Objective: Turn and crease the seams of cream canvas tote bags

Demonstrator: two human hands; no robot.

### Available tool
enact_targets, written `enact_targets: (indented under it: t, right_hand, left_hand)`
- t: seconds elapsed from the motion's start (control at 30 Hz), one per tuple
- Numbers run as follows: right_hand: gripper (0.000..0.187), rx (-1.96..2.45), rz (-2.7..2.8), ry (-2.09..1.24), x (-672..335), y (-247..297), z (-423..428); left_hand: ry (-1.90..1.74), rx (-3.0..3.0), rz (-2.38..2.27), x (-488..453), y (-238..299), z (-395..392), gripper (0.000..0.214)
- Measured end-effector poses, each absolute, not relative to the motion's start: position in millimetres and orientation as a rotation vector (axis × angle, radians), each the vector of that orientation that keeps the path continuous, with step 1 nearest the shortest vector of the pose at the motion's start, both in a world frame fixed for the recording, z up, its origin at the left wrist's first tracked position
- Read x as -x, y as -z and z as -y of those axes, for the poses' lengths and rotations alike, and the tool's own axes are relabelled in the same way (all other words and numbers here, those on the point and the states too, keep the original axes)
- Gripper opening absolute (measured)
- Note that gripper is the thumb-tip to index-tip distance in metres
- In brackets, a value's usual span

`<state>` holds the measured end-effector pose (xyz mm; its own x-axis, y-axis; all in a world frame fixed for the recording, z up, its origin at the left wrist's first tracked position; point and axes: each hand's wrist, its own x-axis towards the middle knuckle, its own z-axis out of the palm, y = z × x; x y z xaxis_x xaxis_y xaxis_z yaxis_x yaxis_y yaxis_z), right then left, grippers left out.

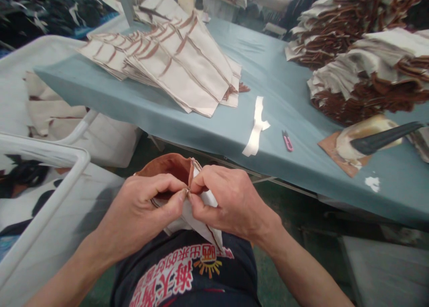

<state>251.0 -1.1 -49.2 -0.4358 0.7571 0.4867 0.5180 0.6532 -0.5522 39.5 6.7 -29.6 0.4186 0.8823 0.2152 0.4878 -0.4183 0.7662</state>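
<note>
A sewn fabric piece (167, 166), brown on one face and off-white on the other, hangs in front of my apron (184, 275). Thumb and fingers of my left hand (145, 208) pinch its edge. Right beside them, my right hand (228, 199) pinches the same edge, so the fingertips of both hands nearly meet at the seam. The off-white side drops in a pointed corner below my right hand. What lies exactly between the fingertips is hidden.
A blue-covered table (268, 79) carries a stack of off-white panels (181, 61), white strips (256, 128), pink thread snips (287, 140), a glue container with a black-handled brush (362, 139), and brown-and-white fabric bundles (372, 79). White bins (83, 157) stand at left.
</note>
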Motion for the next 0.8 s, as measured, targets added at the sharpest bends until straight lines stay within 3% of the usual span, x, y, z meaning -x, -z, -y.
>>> enact_targets:
  t: [0.13, 0.43, 0.6, 0.8]
  right_hand:
    - [0.011, 0.989, 2.094, -0.574, -250.5, 45.2, 0.0]
    - [0.011, 0.972, 1.448, -1.803, -249.1, 54.0, -8.9]
    - [0.010, 0.940, 1.490, -1.754, -249.4, 55.4, -8.9]
    - [0.010, 0.870, 1.622, -1.606, -249.1, 52.7, -6.1]
  left_hand:
    - [-0.853, -2.075, -1.155, -39.5, 25.3, -6.6, 0.027]
    - [-0.673, -1.903, -0.990, -28.3, 40.2, -9.0, 0.038]
    - [-0.581, -1.865, -1.031, -26.2, 46.4, -11.9, 0.025]
    - [-0.490, -1.853, -1.028, -22.9, 40.1, -14.1, 0.029]
